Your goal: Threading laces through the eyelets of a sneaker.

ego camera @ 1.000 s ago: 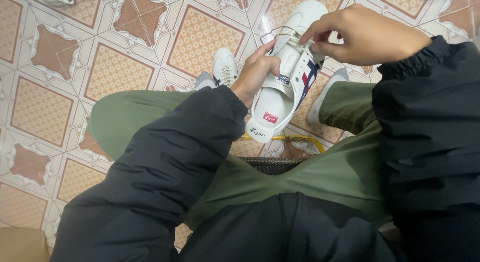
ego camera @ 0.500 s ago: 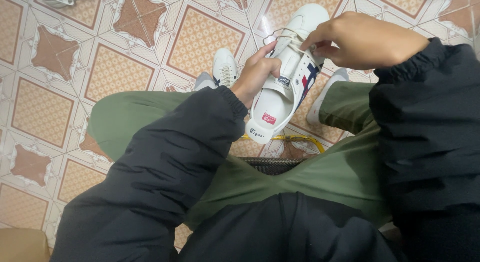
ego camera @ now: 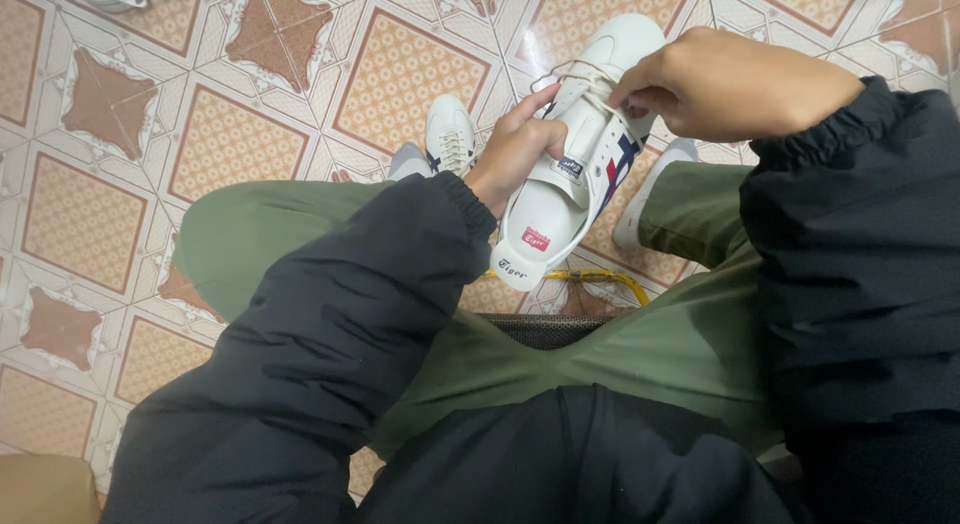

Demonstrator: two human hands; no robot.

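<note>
- Patterned orange-and-cream tiled floor [ego camera: 230,134] lies below; the person sits in green trousers [ego camera: 300,224], a white shoe on each foot.
- White leather sneaker with navy and red side stripes [ego camera: 565,199] is held in the air between the knees, heel toward the camera.
- Left hand [ego camera: 515,149]: fingers wrap the shoe's side.
- Right hand [ego camera: 735,79]: fingers pinch the cream lace [ego camera: 585,79] near the toe.
- Risk: the one-hand grip looks light; a hard lace pull could twist the shoe loose and drop it.

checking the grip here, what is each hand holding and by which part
The left hand grips the white sneaker by its side near the tongue. The right hand pinches its laces near the toe end.
</note>
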